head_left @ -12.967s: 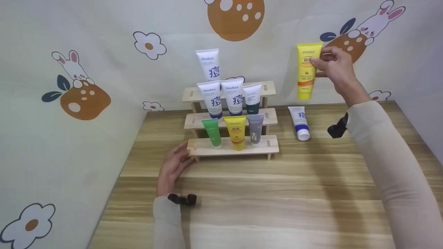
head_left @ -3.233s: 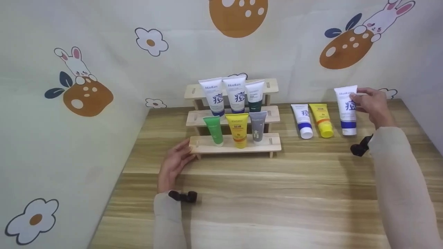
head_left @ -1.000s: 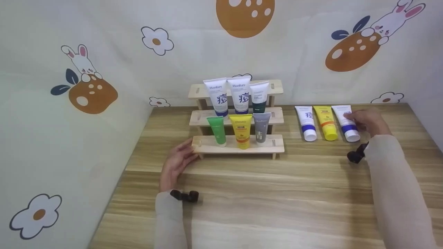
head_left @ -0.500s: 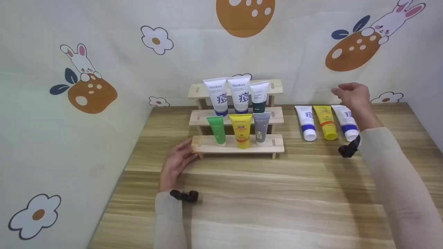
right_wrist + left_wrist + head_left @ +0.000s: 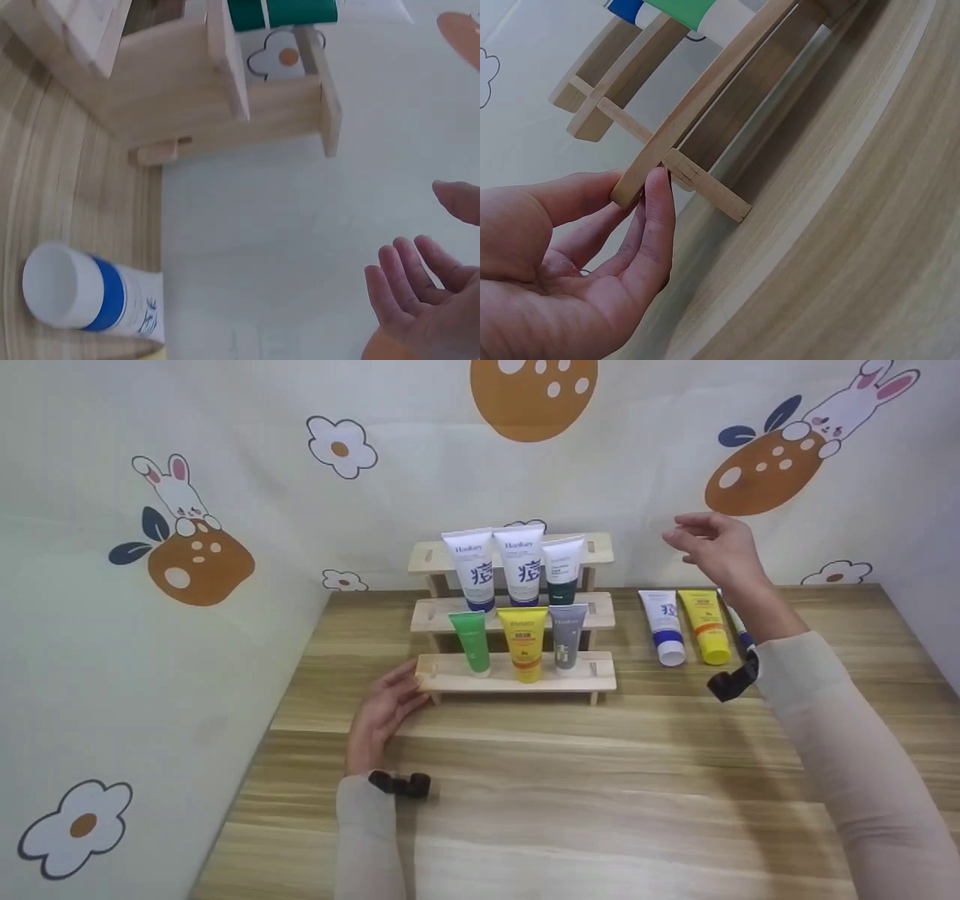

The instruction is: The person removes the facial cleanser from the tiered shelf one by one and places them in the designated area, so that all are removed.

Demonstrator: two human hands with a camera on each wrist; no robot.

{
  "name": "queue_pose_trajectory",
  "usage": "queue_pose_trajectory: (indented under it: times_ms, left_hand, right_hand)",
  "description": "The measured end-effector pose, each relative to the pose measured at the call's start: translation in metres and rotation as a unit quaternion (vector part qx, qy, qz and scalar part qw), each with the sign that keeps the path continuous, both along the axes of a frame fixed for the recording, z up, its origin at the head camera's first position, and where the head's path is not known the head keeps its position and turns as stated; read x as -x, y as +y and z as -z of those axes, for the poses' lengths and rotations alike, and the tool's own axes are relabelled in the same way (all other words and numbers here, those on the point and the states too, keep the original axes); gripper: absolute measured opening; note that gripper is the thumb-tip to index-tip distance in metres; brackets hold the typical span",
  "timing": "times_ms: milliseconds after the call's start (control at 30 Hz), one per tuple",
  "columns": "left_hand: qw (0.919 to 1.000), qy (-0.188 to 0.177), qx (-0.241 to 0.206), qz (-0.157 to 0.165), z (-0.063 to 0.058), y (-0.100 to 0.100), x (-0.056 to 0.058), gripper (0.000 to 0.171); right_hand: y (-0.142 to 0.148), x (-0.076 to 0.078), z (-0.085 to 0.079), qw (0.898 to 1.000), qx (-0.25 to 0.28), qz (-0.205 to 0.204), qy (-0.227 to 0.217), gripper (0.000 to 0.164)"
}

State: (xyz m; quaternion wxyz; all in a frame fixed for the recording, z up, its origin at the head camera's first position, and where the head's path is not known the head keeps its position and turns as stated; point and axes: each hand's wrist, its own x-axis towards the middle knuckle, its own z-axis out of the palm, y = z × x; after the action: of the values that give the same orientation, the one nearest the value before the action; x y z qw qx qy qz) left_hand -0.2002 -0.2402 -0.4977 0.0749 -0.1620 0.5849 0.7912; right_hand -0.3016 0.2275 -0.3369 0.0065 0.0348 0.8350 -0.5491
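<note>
My left hand (image 5: 384, 712) pinches the left end of the lowest board of a three-tier wooden display stand (image 5: 480, 682), thumb on one side and fingertips under it in the left wrist view. My right hand (image 5: 720, 547) is raised in front of the back wall with nothing in it, thumb and fingers apart (image 5: 427, 292). On the lowest tier stand a green tube (image 5: 470, 645), a yellow tube (image 5: 523, 645) and a grey tube (image 5: 568, 637). The middle tier bears two white-and-blue tubes (image 5: 471, 566) and a white-and-dark-green tube (image 5: 562, 566).
Right of the stand lie a white-and-blue tube (image 5: 661, 622), a yellow tube (image 5: 705, 626) and another white tube (image 5: 735, 619), mostly hidden by my right forearm. A patterned cloth wall (image 5: 637, 472) closes the back of the wooden table (image 5: 525, 795).
The top-tier white tube now lies at the right, beside the yellow one set down before it. My right hand has let go, risen and moved left. My left hand stays on the stand.
</note>
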Motion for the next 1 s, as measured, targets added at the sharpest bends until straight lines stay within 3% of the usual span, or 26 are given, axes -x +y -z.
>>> queue_pose_trajectory:
  times_ms: [333, 667, 1000]
  left_hand:
    - [0.9999, 0.003, 0.010, 0.006, 0.001, 0.000, 0.001, 0.050]
    - [0.9998, 0.000, 0.011, 0.013, 0.000, 0.000, 0.002, 0.050]
    - [0.9999, -0.005, 0.012, 0.008, 0.000, -0.001, 0.001, 0.049]
  right_hand:
    - [-0.024, -0.010, -0.007, 0.996, 0.026, -0.085, 0.023, 0.065]
    - [-0.042, -0.018, -0.009, 0.992, 0.020, -0.116, 0.039, 0.060]
    - [-0.066, -0.020, -0.011, 0.989, 0.028, -0.145, 0.017, 0.055]
